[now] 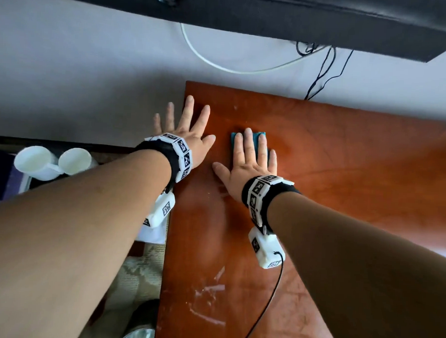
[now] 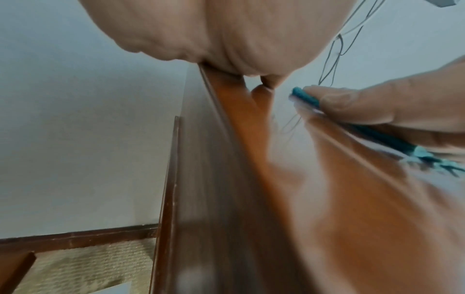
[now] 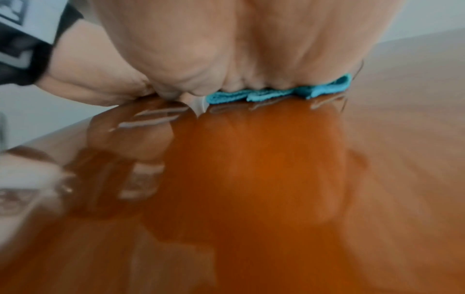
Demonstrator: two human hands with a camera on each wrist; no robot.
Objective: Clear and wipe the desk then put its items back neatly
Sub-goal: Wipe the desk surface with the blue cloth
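A glossy red-brown wooden desk point(image 1: 319, 173) fills the right half of the head view. My right hand point(image 1: 248, 159) lies flat with straight fingers on a folded teal cloth point(image 1: 254, 138) near the desk's far left corner, pressing it onto the wood. The cloth's edge point(image 3: 264, 95) shows under the palm in the right wrist view, and a finger point(image 2: 352, 105) lies on the cloth point(image 2: 382, 137) in the left wrist view. My left hand point(image 1: 185, 126) is spread flat at the desk's far left edge, its fingers reaching past the edge. The left palm point(image 2: 226, 39) rests on the desk point(image 2: 352, 218).
White smears point(image 1: 208, 296) mark the desk's near left part. Two white cups point(image 1: 53, 162) stand low at the left, beside the desk. A white cable point(image 1: 221, 64) and black cables point(image 1: 323, 71) hang on the wall under a dark screen point(image 1: 300, 16). Patterned carpet point(image 1: 136, 267) lies below.
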